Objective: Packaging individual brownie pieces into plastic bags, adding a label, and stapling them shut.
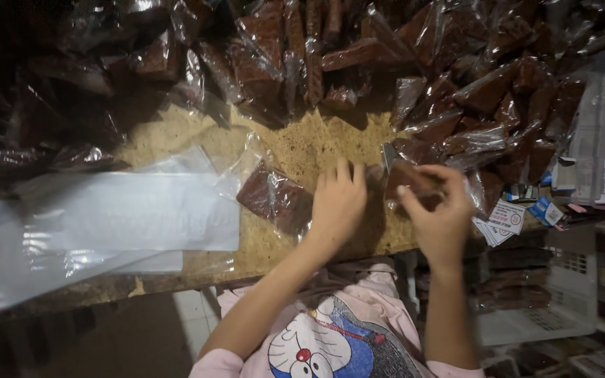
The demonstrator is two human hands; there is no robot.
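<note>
We hold a brown slab (414,180) in a clear wrapper in our right hand (437,213), fingers and thumb closed around it just above the table's near edge. Our left hand (336,203) lies flat beside it, palm down and fingers spread on the table (302,143), gripping nothing; its fingertips come close to the slab's left end, though we cannot tell whether they touch the wrapper.

Just left of our left hand lies a wrapped block (274,197) of the same brown stuff, touching the hand's edge. Further left, a stack of empty clear bags (106,224) covers the table's near corner and hangs over the edge.

Across the far side of the table, a pile of wrapped slabs (386,63) stretches from left to right. Near our right hand, small paper labels (502,222) sit at the table's edge, and white plastic baskets (561,287) stand below to the right.
</note>
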